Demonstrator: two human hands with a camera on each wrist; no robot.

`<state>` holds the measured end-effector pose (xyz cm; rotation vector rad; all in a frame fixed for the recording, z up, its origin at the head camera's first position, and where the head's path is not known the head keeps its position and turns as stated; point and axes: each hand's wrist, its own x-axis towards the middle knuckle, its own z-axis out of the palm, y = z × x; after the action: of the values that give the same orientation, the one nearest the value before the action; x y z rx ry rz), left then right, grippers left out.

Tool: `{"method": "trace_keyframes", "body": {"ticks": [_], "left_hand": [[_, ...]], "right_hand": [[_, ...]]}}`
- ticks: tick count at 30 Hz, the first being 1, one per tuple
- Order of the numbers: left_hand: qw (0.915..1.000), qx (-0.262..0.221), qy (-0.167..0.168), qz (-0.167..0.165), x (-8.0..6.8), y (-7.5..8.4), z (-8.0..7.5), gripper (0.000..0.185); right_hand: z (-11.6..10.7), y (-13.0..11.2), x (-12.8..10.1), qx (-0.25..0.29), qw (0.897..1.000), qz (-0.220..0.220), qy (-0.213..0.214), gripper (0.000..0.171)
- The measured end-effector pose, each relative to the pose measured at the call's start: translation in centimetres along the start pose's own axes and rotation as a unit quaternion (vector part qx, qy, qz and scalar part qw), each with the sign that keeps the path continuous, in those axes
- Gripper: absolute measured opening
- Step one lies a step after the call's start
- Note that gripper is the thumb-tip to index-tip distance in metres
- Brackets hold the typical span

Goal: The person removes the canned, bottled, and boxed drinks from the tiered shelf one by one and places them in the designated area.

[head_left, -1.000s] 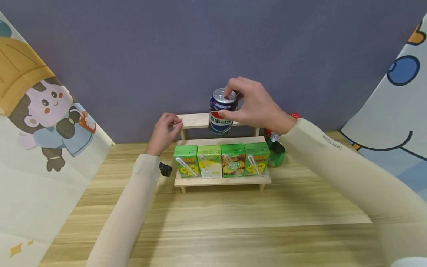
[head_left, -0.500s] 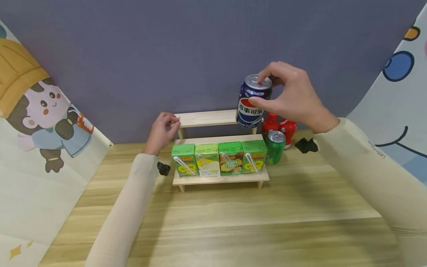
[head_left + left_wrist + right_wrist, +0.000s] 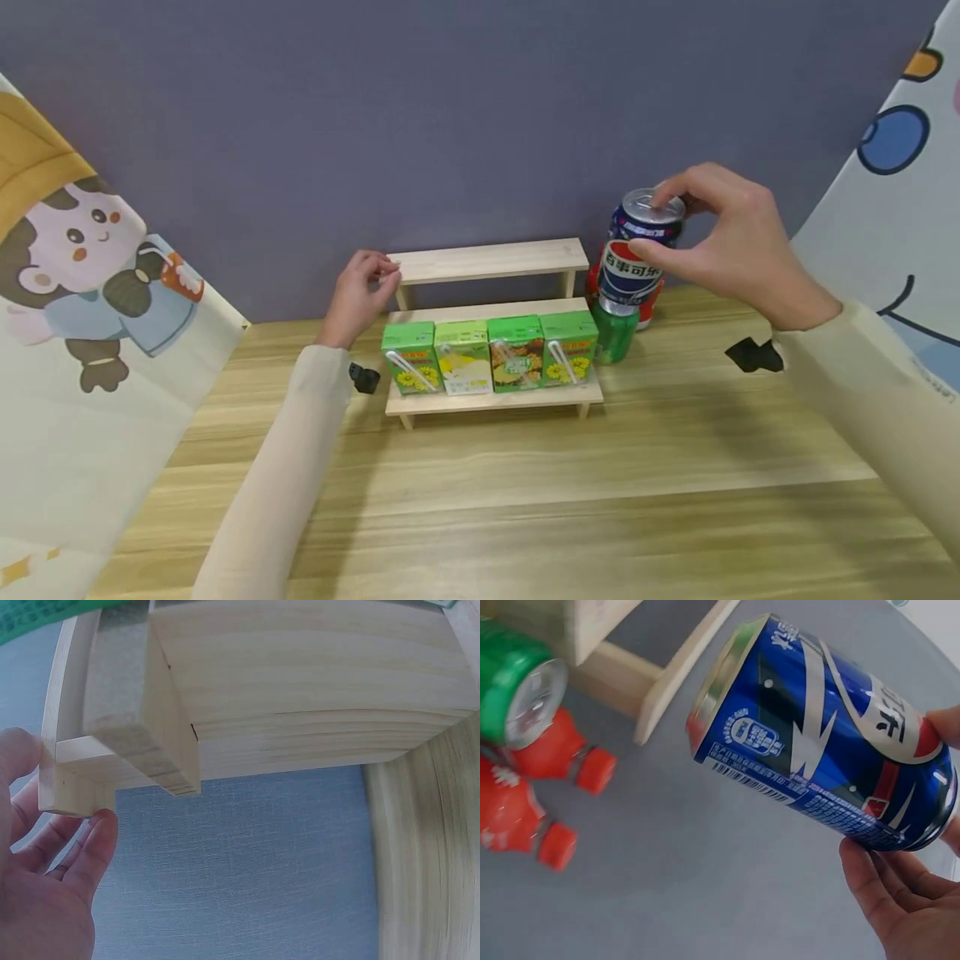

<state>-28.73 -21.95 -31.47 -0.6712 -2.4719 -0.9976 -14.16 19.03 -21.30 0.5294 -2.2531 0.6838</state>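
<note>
My right hand [image 3: 738,237] grips a blue Pepsi can [image 3: 632,275] near its top, thumb on the label side. In the head view the can overlaps a green can [image 3: 613,335]. The right wrist view shows the Pepsi can [image 3: 829,742] held apart from the green can [image 3: 514,686] and two red-capped bottles [image 3: 544,754]. My left hand [image 3: 358,298] is at the left end of the two-tier wooden rack's upper shelf [image 3: 487,260]. In the left wrist view, the thumb and fingertips of the left hand [image 3: 56,862] pinch that wooden end [image 3: 71,787].
Several juice boxes [image 3: 465,358] stand in a row on the rack's lower tier [image 3: 495,402]. Behind the rack rises a grey-blue wall [image 3: 450,125]. Wood-grain tabletop [image 3: 525,500] stretches out in front. Cartoon-printed panels [image 3: 150,383] flank both sides.
My right hand has carried the Pepsi can rightward from above the upper shelf to over the green can and bottles. My left hand has stayed at the shelf's left end.
</note>
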Motion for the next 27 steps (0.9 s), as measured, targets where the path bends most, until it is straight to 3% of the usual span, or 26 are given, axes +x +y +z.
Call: {"method": "trace_keyframes", "body": {"ticks": [18, 27], "left_hand": [[1.0000, -0.005, -0.001, -0.004, -0.4, -0.1, -0.6, 0.021], [1.0000, -0.004, -0.002, -0.005, -0.6, 0.1, -0.6, 0.023]], "right_hand": [[-0.2, 4.4, -5.1, -0.035, 0.997, 0.071, -0.027, 0.041], [0.7, 6.7, -7.3, -0.035, 0.991, 0.107, -0.079, 0.039]]}}
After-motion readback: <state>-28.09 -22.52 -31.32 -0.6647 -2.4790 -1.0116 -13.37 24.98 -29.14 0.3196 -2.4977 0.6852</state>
